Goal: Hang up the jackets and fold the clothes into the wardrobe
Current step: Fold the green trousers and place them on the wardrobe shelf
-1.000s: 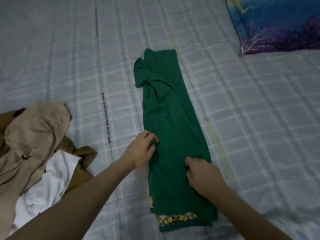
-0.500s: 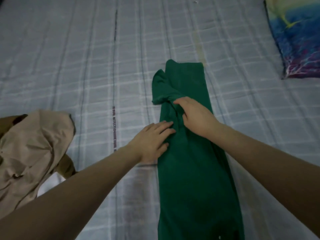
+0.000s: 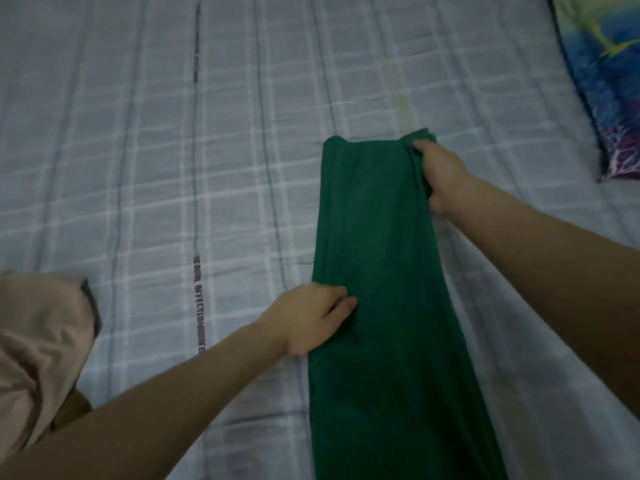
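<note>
A dark green garment (image 3: 377, 271) lies on the bed as a long narrow strip that runs away from me, its near end cut off by the frame's bottom edge. My right hand (image 3: 440, 174) grips the far right corner of the strip, fingers curled over the cloth's edge. My left hand (image 3: 311, 320) rests on the strip's left edge about halfway down, fingers pressed flat on the fabric. The far end of the strip looks even and flat.
The bed is covered by a pale blue checked sheet (image 3: 173, 150) with a line of printed text. A heap of beige clothing (image 3: 38, 348) lies at the left edge. A blue patterned pillow (image 3: 602, 74) sits at the far right.
My right hand has moved from the middle of the green garment to its far right corner, and the loose sleeve that stuck out at the far left is now tucked in. My left hand stays on the left edge.
</note>
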`<action>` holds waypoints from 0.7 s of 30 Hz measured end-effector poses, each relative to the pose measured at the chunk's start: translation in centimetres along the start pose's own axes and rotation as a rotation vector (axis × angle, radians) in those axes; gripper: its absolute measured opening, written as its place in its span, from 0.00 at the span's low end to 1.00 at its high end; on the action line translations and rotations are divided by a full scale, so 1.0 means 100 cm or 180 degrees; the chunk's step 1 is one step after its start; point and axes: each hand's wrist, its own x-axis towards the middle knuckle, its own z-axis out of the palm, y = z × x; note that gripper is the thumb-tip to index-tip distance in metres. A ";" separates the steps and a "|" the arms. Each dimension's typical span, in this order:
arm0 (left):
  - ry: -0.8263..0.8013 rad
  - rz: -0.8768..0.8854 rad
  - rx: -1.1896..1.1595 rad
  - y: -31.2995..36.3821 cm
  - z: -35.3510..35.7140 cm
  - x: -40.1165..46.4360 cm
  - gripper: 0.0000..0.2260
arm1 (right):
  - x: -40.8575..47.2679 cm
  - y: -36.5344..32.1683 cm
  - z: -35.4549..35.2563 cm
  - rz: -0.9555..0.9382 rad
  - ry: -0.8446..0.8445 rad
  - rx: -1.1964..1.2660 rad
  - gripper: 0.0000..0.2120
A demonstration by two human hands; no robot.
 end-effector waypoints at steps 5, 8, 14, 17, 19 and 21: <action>0.1841 -0.0537 -0.0796 -0.001 -0.032 0.066 0.05 | 0.024 -0.009 -0.023 0.0238 -0.0330 -0.0403 0.13; 0.1536 -0.0065 0.0041 -0.006 -0.041 0.094 0.11 | 0.029 -0.012 -0.026 0.0002 -0.0438 -0.0476 0.12; 0.1584 -0.0625 -0.0621 0.001 -0.059 0.133 0.14 | 0.024 -0.016 -0.024 -0.0650 -0.0434 -0.1463 0.17; 0.2081 -0.0456 -0.0588 0.004 -0.074 0.128 0.19 | 0.033 -0.018 -0.024 -0.0979 -0.0215 -0.1261 0.20; 0.2016 -0.0435 -0.0228 -0.004 -0.077 0.127 0.19 | 0.042 -0.012 -0.024 -0.1199 0.0100 -0.1800 0.22; 0.1534 -0.0707 0.0503 -0.007 -0.071 0.124 0.21 | 0.041 -0.002 -0.024 -0.1838 0.0744 -0.2564 0.24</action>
